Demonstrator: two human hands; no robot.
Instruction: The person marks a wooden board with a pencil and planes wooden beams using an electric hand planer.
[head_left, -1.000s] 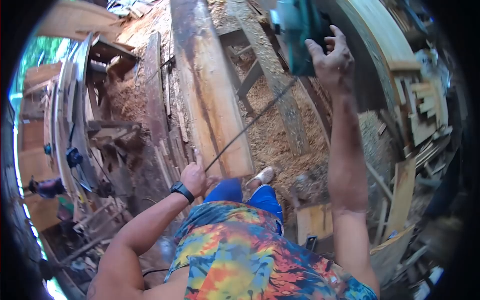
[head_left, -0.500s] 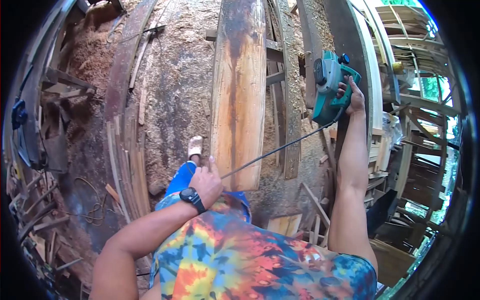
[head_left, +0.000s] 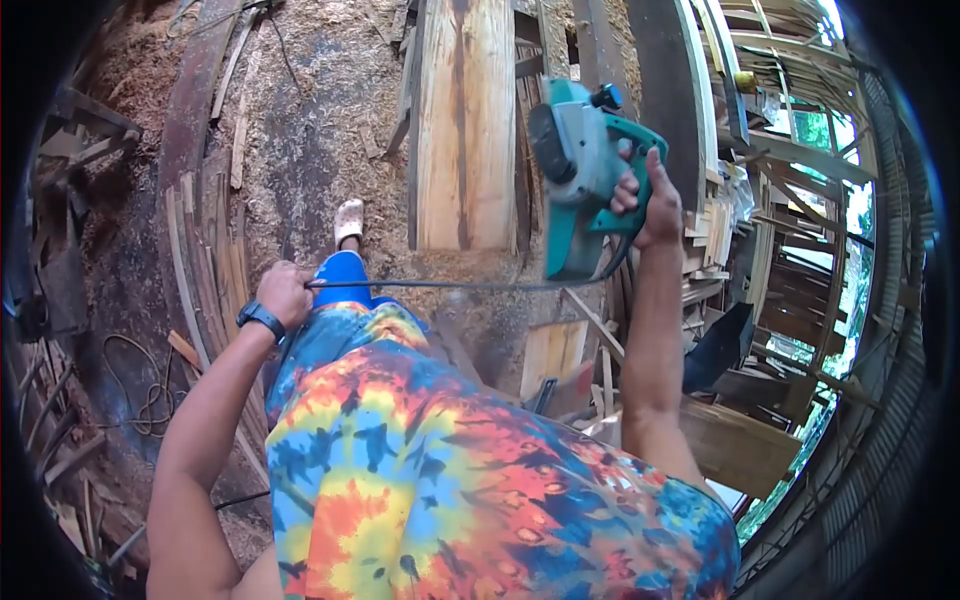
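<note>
My right hand [head_left: 648, 195] is wrapped round the rear handle of a teal electric planer [head_left: 580, 175], held up to the right of a long wooden board [head_left: 465, 130]. A dark power cord [head_left: 450, 286] runs from the planer's back end leftward across my front. My left hand [head_left: 286, 293], with a black watch [head_left: 261, 320] at its wrist, is closed on that cord beside my blue-clad leg. The board has a dark streak down its middle, and its near end lies in front of me.
Wood shavings cover much of the floor [head_left: 300, 150]. Long thin strips of wood [head_left: 205, 260] lie at the left, near a coiled rope [head_left: 150, 400]. A dark plank [head_left: 672, 90] runs along the right, beyond which stands stacked lumber [head_left: 715, 235]. A short board [head_left: 552, 355] leans near my right side.
The planer has come closer to me and left, off the dark plank. My left hand has moved left with the cord, which is now nearly level. My view has shifted relative to the board.
</note>
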